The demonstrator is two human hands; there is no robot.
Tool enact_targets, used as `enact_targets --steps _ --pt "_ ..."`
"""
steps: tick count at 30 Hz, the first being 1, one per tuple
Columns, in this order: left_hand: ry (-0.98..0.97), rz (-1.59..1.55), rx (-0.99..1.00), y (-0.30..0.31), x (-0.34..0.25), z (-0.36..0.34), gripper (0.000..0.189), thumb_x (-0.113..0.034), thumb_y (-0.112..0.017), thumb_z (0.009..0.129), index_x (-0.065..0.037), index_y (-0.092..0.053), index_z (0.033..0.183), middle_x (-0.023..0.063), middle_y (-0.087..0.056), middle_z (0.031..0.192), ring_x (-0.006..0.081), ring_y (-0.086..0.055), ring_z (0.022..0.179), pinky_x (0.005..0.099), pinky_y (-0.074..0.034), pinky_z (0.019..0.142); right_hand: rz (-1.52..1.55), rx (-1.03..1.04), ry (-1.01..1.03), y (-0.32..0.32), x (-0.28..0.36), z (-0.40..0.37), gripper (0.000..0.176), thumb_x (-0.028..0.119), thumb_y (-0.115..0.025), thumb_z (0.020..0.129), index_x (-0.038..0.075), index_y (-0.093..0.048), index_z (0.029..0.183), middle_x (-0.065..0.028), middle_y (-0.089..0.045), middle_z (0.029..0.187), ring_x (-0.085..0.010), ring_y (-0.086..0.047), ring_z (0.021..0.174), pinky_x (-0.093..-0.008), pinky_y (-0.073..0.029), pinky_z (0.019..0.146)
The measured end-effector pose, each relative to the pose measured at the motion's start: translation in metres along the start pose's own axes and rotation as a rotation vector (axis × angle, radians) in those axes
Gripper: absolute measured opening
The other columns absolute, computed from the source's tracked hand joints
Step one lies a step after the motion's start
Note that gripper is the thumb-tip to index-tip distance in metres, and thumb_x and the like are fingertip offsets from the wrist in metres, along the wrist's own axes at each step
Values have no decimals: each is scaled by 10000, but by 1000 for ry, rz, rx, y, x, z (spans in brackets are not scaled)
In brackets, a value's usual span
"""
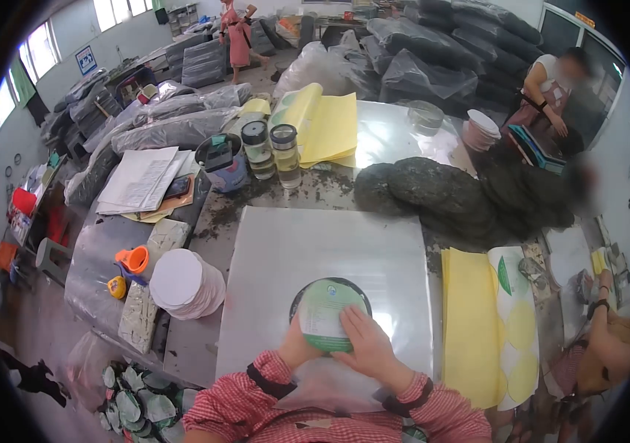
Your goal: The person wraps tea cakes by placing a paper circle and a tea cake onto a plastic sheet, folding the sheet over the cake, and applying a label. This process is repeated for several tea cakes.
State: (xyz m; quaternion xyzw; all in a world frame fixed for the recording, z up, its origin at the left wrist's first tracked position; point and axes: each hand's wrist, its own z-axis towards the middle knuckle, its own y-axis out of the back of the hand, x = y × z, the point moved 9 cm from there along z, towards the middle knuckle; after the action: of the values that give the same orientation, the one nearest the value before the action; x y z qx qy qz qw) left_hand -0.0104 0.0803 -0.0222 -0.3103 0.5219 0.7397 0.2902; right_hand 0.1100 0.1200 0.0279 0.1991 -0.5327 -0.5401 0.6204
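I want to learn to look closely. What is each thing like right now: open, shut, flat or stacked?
Green label, lying flat on the dark disc.
Right hand, open, fingers flat on the label.
Left hand, touching the label's edge.
Two jars, upright, lids on.
White paper rounds, stacked, leaning.

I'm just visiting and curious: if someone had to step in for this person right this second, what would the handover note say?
Left hand: at the lower left edge of the round green label; its fingers are hidden, so the grip is unclear.
Right hand: open, fingers flat on the label's lower right.
Things: the label lies on a dark disc, which sits on the white sheet.
Done: disc and label are in place on the sheet.
Not done: the sheet lies flat, unfolded.
Nearby: a pile of dark discs behind, yellow sheets to the right.
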Motion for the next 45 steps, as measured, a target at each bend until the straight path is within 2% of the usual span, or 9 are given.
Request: enact_targets --steps 10,14,17,23,27,31,35,38,45 --pt "-56 291 129 8 -19 7 545 -254 -680 876 -122 -558 1390 112 -554 1432 327 -452 1383 472 -302 1177 765 -45 -436 -52 -49 37 670 292 -534 985 12 -314 1553 -253 -420 1525 -403 -394 1425 -595 -224 1181" --pt "450 -218 -457 71 51 -47 551 -160 -625 908 -43 -482 1427 180 -648 1174 354 -657 1071 423 -535 910 13 195 -102 -63 -2 52 690 401 -559 959 142 -355 1565 -195 -290 1620 -397 -282 1488 -667 -162 1169" --pt "572 131 -71 53 46 -48 519 -117 -572 934 -31 -479 1438 181 -676 1039 348 -692 849 419 -564 756 -129 271 -22 -74 9 52 729 510 -608 897 217 -410 1535 -187 -303 1612 -432 -235 1496 -743 -155 1126" --pt "16 370 -115 39 -77 -26 538 -75 -613 896 -21 -504 1420 120 -656 822 303 -626 574 403 -514 539 -96 202 -94 -69 -4 38 761 510 -634 873 161 -427 1517 -195 -360 1563 -415 -276 1478 -668 -190 1160" --pt "137 328 -150 42 -83 -51 579 -77 -616 883 12 -476 1438 122 -658 816 290 -643 599 405 -513 535 87 -157 -411 -23 -54 19 748 164 -745 807 95 -454 1494 -236 -471 1477 -416 -421 1389 -524 -345 1127" --pt "325 390 -217 57 -78 -96 546 -89 -601 900 -4 -487 1427 157 -675 855 314 -650 613 420 -519 552 942 265 -386 -123 35 5 583 121 -666 861 68 -535 1426 -243 -622 1273 -412 -569 1231 -448 -454 1041" --pt "765 159 -225 56 1 -150 386 -134 -614 943 -49 -547 1314 175 -674 879 352 -657 670 442 -525 619 436 85 -127 -73 50 17 338 102 -689 848 25 -656 1175 -186 -685 1088 -395 -637 1011 -455 -517 862" --pt "727 -358 -313 47 51 -194 242 -191 -674 915 -66 -646 1121 159 -644 906 352 -635 770 430 -517 694 241 3 -71 -30 30 4 432 203 -800 786 35 -671 1163 -170 -672 1182 -373 -629 1107 -460 -524 903" --pt "150 264 300 108 20 -175 138 -252 -785 803 -150 -692 806 34 -634 888 236 -574 944 404 -421 867 194 158 -90 -35 28 -60 554 359 -923 636 122 -692 1080 -393 -376 1461 -504 -492 1285 -485 -479 1020"
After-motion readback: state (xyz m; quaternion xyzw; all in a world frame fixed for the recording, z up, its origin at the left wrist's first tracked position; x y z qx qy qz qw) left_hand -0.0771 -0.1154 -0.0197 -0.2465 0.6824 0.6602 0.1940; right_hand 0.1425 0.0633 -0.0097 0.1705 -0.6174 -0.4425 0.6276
